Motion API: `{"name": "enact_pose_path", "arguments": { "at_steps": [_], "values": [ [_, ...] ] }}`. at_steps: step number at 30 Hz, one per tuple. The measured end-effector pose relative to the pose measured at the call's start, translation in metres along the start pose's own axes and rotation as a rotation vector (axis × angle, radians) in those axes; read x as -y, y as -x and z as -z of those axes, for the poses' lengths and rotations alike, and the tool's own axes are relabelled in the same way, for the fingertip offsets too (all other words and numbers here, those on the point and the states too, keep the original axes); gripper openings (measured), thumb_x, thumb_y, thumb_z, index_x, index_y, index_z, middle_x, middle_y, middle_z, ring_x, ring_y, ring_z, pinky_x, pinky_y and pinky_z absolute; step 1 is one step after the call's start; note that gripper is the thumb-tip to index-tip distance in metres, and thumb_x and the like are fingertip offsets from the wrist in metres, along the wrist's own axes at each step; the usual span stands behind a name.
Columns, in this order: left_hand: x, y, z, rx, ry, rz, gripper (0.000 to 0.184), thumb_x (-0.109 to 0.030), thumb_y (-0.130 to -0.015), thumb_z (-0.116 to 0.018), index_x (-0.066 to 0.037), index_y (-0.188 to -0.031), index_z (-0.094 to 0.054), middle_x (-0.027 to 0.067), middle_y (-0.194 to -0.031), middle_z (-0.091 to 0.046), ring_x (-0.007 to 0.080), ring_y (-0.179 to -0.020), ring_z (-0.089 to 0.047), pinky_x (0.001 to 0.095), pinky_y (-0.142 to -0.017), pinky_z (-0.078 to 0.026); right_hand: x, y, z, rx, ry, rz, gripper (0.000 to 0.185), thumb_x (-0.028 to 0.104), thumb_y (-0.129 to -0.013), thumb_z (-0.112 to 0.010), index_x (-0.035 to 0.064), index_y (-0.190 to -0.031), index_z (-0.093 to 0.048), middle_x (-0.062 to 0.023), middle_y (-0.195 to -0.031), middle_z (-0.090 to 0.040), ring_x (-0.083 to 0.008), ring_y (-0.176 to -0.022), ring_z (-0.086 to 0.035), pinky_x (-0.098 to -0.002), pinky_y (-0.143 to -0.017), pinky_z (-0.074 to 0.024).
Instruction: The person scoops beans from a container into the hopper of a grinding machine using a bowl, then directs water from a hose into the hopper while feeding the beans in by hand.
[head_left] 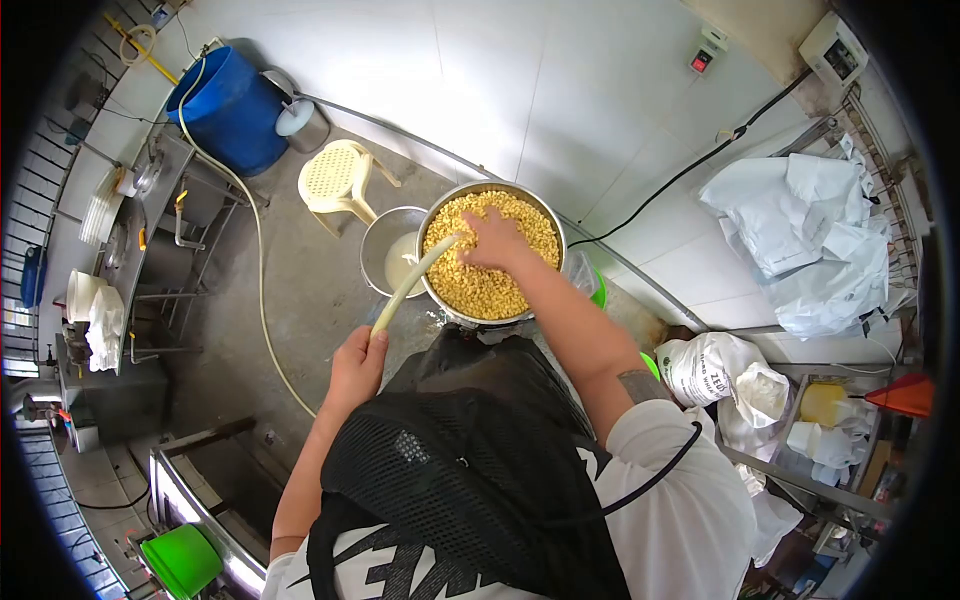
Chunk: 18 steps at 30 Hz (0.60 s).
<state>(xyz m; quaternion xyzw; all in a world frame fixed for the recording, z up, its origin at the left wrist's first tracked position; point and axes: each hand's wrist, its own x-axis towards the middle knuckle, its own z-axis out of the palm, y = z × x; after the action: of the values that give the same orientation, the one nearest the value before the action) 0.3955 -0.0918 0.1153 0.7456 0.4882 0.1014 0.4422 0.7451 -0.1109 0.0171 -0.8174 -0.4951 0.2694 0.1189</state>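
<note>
My left hand (pixel 358 362) is wrapped round a pale hose (pixel 408 287), whose end points down at the yellow beans or kernels (pixel 487 287); they are too small to name surely. These fill a large round metal bowl (pixel 557 219) in front of me. My right hand (pixel 494 241) rests on the heap with its fingers spread, the tips partly among the pieces. Just left of this bowl, and partly hidden by it, a second metal bowl (pixel 372 250) holds a whitish liquid (pixel 401 262).
A cream plastic stool (pixel 337 172), a blue barrel (pixel 228 112) and a metal pot (pixel 302 125) stand at the back left. The hose crosses the floor on my left. White sacks (pixel 705 368) are at right, below plastic bags (pixel 800 225). A green bucket (pixel 182 561) is at lower left.
</note>
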Motion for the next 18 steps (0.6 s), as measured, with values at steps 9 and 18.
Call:
{"name": "enact_pose_path", "arguments": {
  "at_steps": [9,18],
  "values": [
    [-0.011,-0.007,0.028,0.290,-0.041,-0.038,0.037,-0.036,-0.107,-0.058,0.000,-0.099,-0.063,0.0145,-0.075,-0.061,0.0249,-0.070,-0.059,0.0421,-0.067,-0.049,0.001,0.053,-0.020,-0.042,0.235,0.061,0.050,0.037,-0.091,-0.075,0.0284,-0.140,-0.067,-0.0142,-0.157,-0.042,-0.0459,-0.145,-0.039,-0.0713,-0.112,-0.0370],
    [-0.001,-0.009,0.051,0.286,-0.046,-0.065,0.040,-0.039,-0.107,-0.057,0.000,-0.101,-0.063,0.0168,-0.079,-0.062,0.0272,-0.075,-0.062,0.0432,-0.071,-0.050,-0.006,-0.009,-0.015,-0.262,0.289,-0.182,0.044,0.024,-0.092,-0.071,0.0125,-0.133,-0.063,-0.0151,-0.151,-0.048,-0.0436,-0.134,-0.049,-0.0594,-0.106,-0.0456]
  ]
}}
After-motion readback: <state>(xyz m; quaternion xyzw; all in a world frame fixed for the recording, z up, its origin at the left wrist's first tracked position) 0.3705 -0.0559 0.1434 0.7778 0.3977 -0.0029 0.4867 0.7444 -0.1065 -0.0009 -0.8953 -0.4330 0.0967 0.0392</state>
